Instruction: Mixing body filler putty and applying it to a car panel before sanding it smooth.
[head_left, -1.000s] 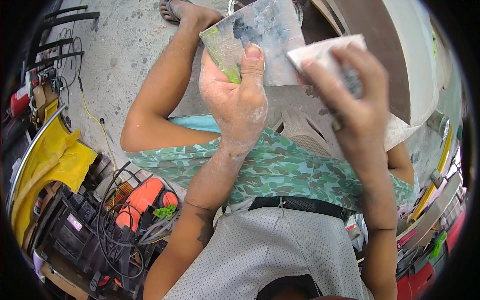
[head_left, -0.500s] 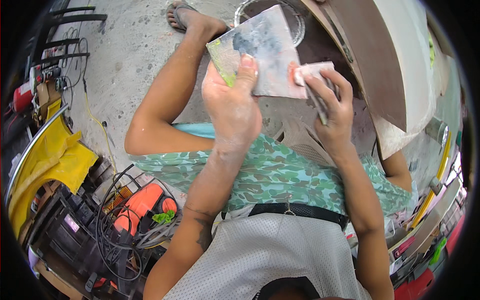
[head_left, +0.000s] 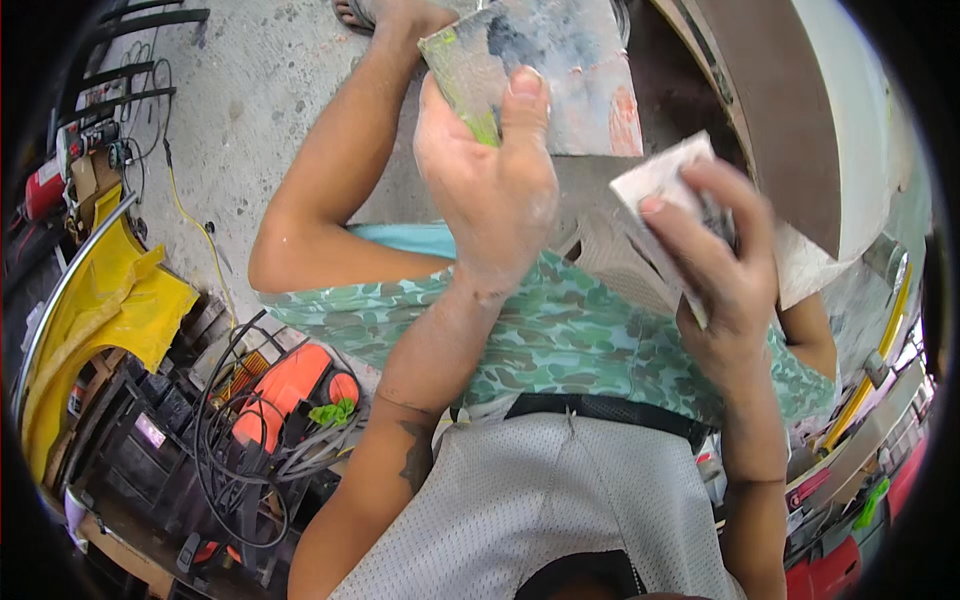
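My left hand (head_left: 490,190) is closed around the near left part of a flat mixing board (head_left: 590,90), its thumb pressed on top. Grey, dark and yellow-green stains cover the board, and a pinkish-orange smear (head_left: 624,115) marks its right side. Off the board's near right corner, my right hand (head_left: 740,280) grips a flat, off-white putty spreader (head_left: 655,180). A gap separates the spreader from the board. Whitish material sits on the spreader's face beside my fingertips, slightly blurred. A thin edge runs down toward my palm; whether it is a second spreader I cannot tell.
A large curved panel (head_left: 780,110) rises close on the right. A partly hidden round rim stands behind the board. To the left lie a yellow body panel (head_left: 110,330), an orange power tool (head_left: 285,395) and tangled black cables (head_left: 215,460) on the grey floor.
My right hand has pulled the spreader off the board, moving right and toward me and tilting it. The board has shifted slightly away and right, and its pinkish smear is now uncovered.
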